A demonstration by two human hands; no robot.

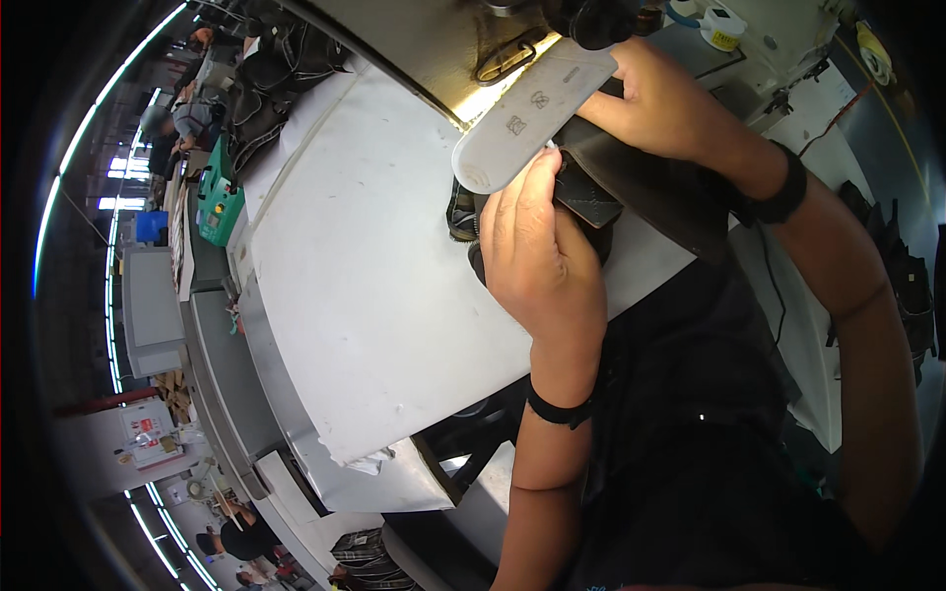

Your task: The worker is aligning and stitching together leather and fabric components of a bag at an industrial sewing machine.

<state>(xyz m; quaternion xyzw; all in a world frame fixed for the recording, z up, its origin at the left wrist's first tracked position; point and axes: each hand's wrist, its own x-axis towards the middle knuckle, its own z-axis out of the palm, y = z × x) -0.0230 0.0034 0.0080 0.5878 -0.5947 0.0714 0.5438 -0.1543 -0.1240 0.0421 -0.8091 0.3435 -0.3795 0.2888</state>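
My left hand (542, 251) is closed on a dark leather-like piece (589, 195), its fingertips close to the edge of a long grey plate with a rounded end (537, 113). The piece has a jagged or toothed edge beside my left fingers. My right hand (641, 103) reaches in from the right, at the far side of the same dark piece. Its fingertips are hidden behind the plate, so what they grip is not visible. A lit machine head (434, 44), seemingly a sewing machine, stands over the work, and the spot under the plate is covered.
A white worktable (365, 266) spreads to the left. At its far left lie dark pieces with light edging (281, 74) and a green box-shaped device (219, 202). A white and yellow roll (722, 28) stands at the back right. Other people (246, 537) work farther off at left.
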